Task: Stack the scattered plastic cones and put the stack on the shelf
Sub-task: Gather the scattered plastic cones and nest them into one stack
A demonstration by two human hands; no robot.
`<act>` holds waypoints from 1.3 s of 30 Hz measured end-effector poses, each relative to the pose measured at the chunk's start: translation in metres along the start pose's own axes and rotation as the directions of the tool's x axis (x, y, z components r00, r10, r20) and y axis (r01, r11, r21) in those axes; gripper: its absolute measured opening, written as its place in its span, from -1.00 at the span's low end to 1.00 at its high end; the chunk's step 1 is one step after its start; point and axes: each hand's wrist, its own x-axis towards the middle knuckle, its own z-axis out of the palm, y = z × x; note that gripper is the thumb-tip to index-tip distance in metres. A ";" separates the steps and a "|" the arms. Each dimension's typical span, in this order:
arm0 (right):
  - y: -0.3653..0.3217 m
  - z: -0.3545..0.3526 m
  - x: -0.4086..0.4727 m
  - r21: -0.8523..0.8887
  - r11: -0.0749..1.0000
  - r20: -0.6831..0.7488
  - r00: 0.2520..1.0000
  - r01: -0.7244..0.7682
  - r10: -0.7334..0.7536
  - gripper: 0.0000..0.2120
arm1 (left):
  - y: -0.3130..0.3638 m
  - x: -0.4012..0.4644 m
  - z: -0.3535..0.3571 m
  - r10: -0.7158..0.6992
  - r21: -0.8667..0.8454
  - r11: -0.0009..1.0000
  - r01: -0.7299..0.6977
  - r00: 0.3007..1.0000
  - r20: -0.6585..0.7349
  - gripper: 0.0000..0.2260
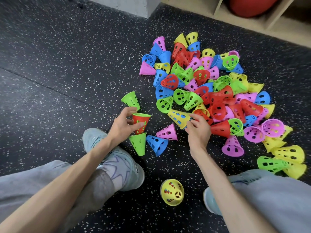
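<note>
The left hand point(123, 125) grips a red perforated plastic cone point(141, 122) nested with green ones, held over the speckled black rubber floor point(50, 64). The right hand point(198, 130) pinches a yellow perforated plastic cone point(178, 117) at the edge of the multicoloured cone pile point(210, 84), below the wooden shelf point(252, 19).

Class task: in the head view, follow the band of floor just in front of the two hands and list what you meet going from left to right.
left hand → red cone in its grip → yellow cone → right hand → red cone lying on its side → green cone → pink cone
</note>
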 end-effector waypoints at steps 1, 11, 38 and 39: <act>-0.002 0.000 -0.003 0.013 1.000 0.006 1.000 0.012 -0.012 -0.68 | 0.002 0.000 0.000 -0.001 -0.028 1.000 0.002 1.000 0.010 -0.43; -0.035 0.003 -0.025 0.030 0.992 0.193 0.973 0.124 -0.128 -0.66 | 0.021 -0.005 0.011 0.054 -0.163 0.986 -0.033 0.991 0.125 -0.36; -0.036 0.009 -0.037 -0.018 0.991 0.514 0.852 0.130 -0.102 -0.67 | 0.024 -0.015 0.018 0.134 -0.135 0.985 -0.110 0.973 0.187 -0.60; -0.035 0.007 -0.035 -0.099 0.974 0.466 0.874 0.205 -0.137 -0.65 | 0.024 -0.015 0.018 0.122 -0.136 0.986 -0.099 0.977 0.173 -0.60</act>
